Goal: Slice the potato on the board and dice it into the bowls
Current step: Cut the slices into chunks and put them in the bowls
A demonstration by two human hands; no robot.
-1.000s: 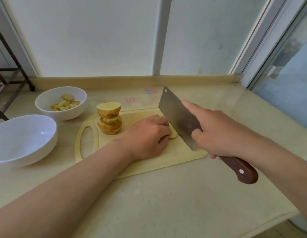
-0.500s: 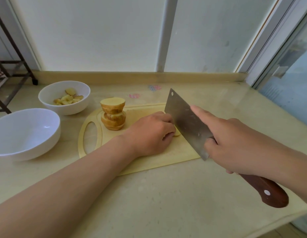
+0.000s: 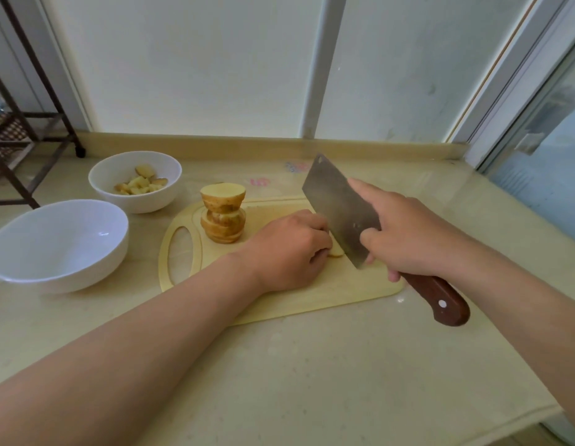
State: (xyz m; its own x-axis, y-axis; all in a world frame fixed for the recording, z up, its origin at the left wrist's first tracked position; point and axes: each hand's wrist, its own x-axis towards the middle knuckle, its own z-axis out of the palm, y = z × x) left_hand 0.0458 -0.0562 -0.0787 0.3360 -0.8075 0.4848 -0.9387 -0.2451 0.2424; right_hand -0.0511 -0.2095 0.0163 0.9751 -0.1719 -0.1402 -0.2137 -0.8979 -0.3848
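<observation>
Slice (image 3: 337, 252) under L fingers (image 3: 311, 225), by cleaver (image 3: 337, 207)

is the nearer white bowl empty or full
Empty: the nearer white bowl shows only bare white inside, no potato pieces.

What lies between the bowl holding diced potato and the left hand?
In the head view, a stack of potato slices stands on the cutting board between the bowl and the left hand.

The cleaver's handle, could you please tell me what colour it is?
The handle is dark reddish-brown, like stained wood; the head view shows it best.
</observation>
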